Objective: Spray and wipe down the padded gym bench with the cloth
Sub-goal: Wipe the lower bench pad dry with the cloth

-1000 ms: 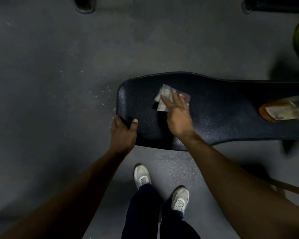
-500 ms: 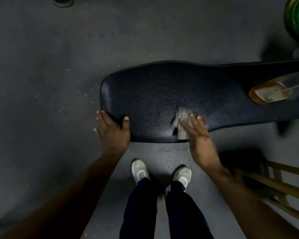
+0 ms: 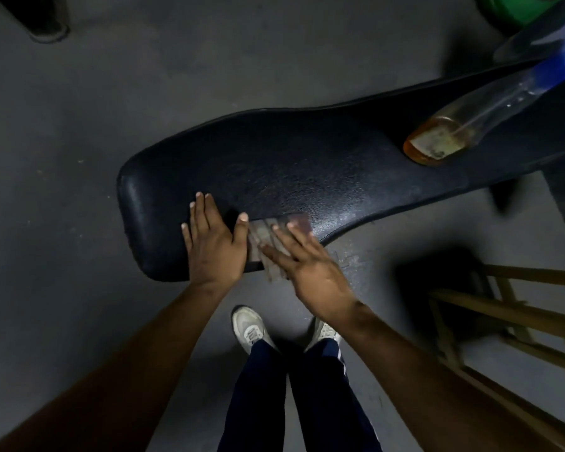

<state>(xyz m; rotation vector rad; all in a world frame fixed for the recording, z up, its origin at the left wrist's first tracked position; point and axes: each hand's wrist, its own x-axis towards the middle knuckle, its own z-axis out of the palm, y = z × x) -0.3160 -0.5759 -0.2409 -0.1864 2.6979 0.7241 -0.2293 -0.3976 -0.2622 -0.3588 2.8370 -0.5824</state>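
Observation:
A black padded bench (image 3: 307,164) runs from the middle left up to the right edge. My left hand (image 3: 213,243) lies flat on its near left part, fingers straight. Beside it, my right hand (image 3: 302,259) presses a pale folded cloth (image 3: 262,238) against the bench's near edge with straight fingers; part of the cloth hangs over the edge. A clear spray bottle (image 3: 463,125) with amber liquid and a blue head lies on the pad at the right.
A wooden frame (image 3: 509,314) stands on the grey floor at the lower right. A green object (image 3: 519,8) sits at the top right corner. A dark post foot (image 3: 46,27) is at the top left. My shoes (image 3: 250,329) are just below the bench.
My left hand has let go of the bench's end and moved right to lie flat on the pad. My right hand slid the cloth along the near edge toward it. The view shifted left.

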